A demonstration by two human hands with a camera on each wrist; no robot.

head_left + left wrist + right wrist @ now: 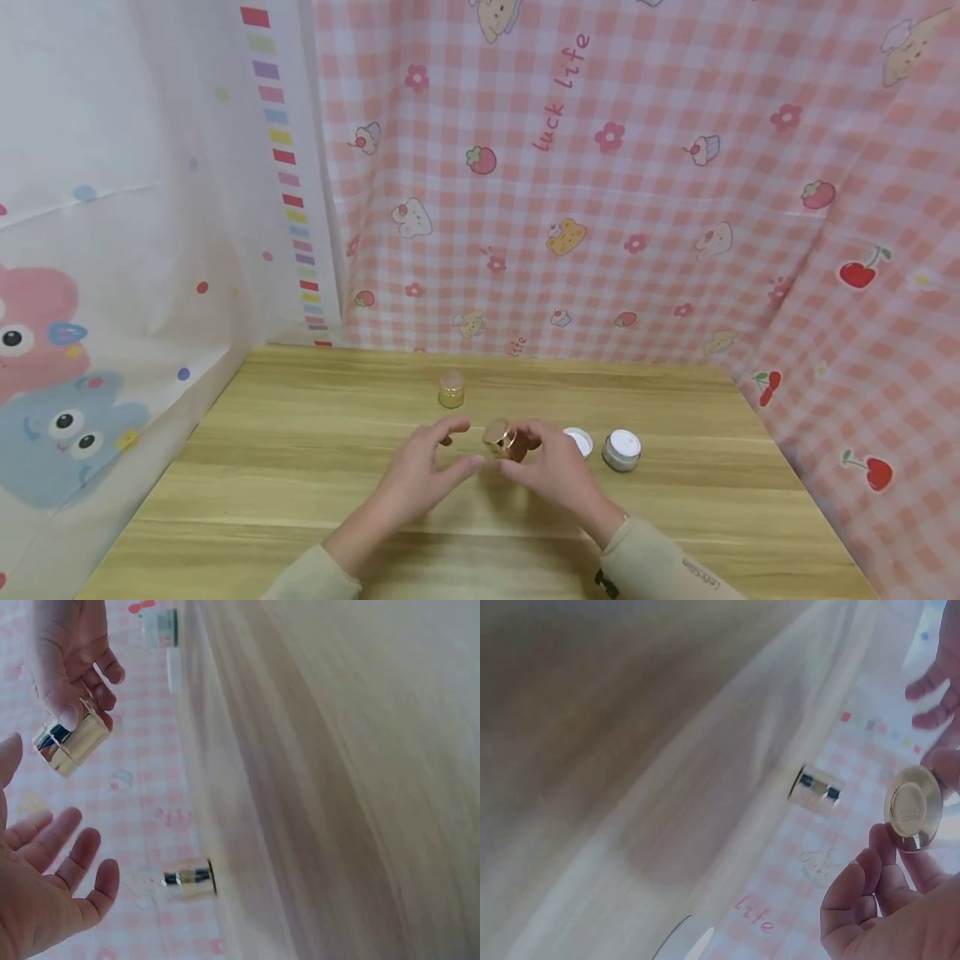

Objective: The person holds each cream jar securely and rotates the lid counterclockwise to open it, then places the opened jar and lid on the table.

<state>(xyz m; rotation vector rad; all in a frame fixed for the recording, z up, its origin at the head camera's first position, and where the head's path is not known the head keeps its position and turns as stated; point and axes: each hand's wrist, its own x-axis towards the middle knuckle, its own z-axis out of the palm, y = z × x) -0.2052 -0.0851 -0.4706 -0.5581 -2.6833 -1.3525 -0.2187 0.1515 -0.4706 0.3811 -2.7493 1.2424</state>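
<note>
Plainly a shiny gold jar (75, 742); tilted

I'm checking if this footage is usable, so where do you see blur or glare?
Head view: mostly clear, soft light, with glints on the gold container in the right hand; left wrist view: tabletop grain looks smeared; right wrist view: tabletop blurred too, checked cloth pale and hazy.

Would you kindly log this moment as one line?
right hand: holds gold jar, tilted | left hand: nearby, not touching it | second gold jar: upright on table
</note>
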